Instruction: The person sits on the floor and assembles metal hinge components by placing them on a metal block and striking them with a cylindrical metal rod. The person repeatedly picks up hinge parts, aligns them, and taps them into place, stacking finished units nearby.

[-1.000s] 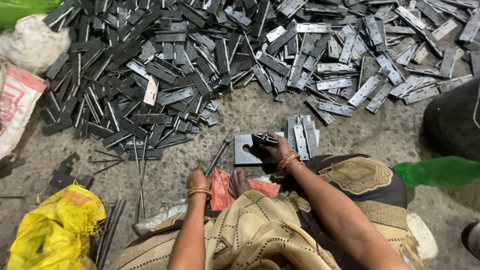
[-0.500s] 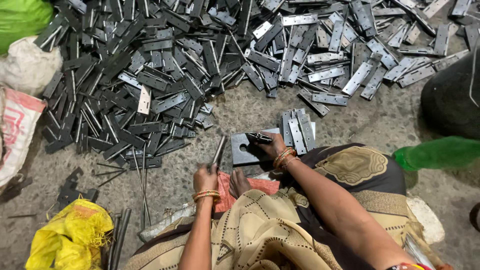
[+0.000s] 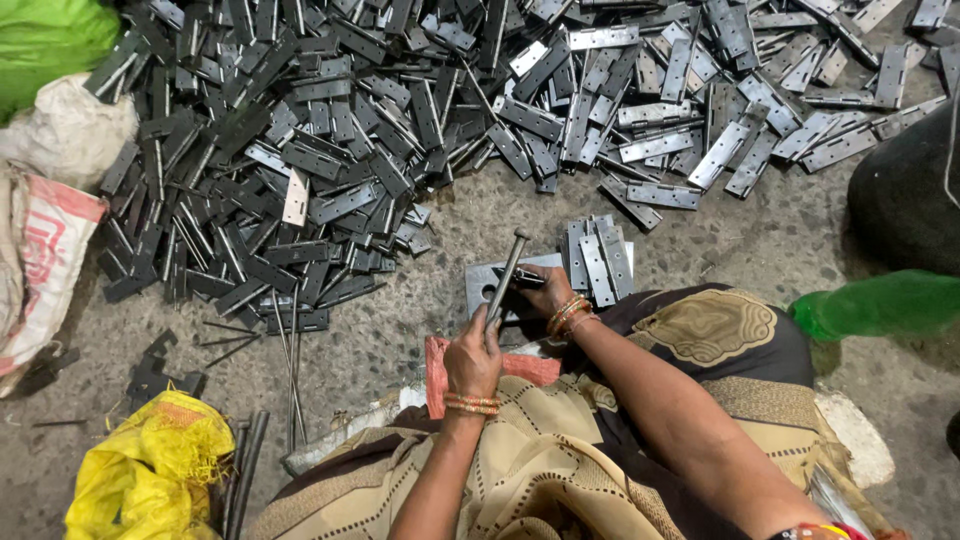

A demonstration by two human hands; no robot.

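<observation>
The metal rod (image 3: 507,272) is now standing raised and tilted over the square steel plate (image 3: 490,283); a moment ago it was lying lower. The left hand (image 3: 473,360), just below the plate, is gripping the rod's lower end. The right hand (image 3: 545,290) is pinning a hinge (image 3: 517,278) on the plate, beside stacked hinges (image 3: 598,260).

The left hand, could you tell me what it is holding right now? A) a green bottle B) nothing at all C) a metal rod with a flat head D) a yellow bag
C: the left hand grips a metal rod whose flat head points up, over the grey plate where the right hand rests.
</observation>
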